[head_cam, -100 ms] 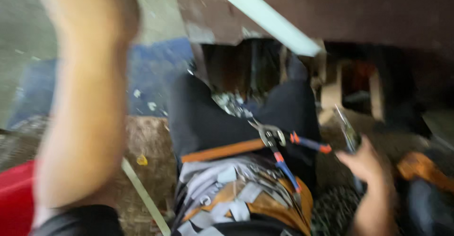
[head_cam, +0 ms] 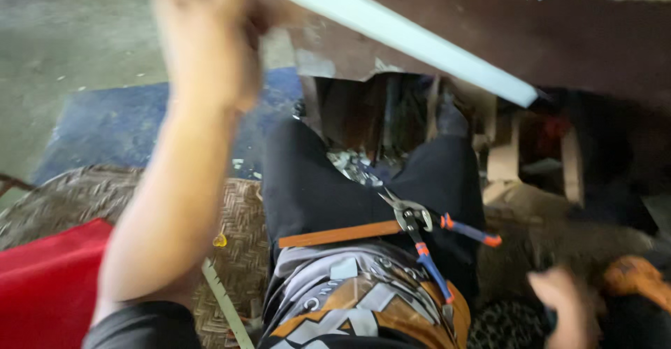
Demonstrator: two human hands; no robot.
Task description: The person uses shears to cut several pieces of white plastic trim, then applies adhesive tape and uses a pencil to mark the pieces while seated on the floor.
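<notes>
Pale strip [head_cam: 412,38], long and flat, slants from the top of the frame down to the right, and its upper end meets the raised left hand [head_cam: 210,34] — the hand is blurred, so whether the fingers are closed on the strip or merely against it cannot be told. Take the pliers [head_cam: 412,219] lying on the lap as the landmark. Far to their left, a red cloth [head_cam: 42,286] covers part of a woven mat [head_cam: 237,230], and a small yellow bit [head_cam: 220,239] sits on that mat, left of the pliers. Above and left of them, a blue sheet [head_cam: 112,125] lies on the floor. The left forearm rises between mat and lap, well left of the pliers. The pliers themselves rest on the black trousers [head_cam: 314,188], nose pointing up-left, blue and orange handles spread apart toward the lower right, with an orange-brown bar [head_cam: 335,234] touching them on their left. Directly above the pliers hangs the strip, in front of a dark brown slab [head_cam: 559,34] with a shadowed hollow beneath. Lower right of the pliers, the right hand [head_cam: 563,296] hangs low, blurred, just beside something orange [head_cam: 636,275]; its grip cannot be told either.
</notes>
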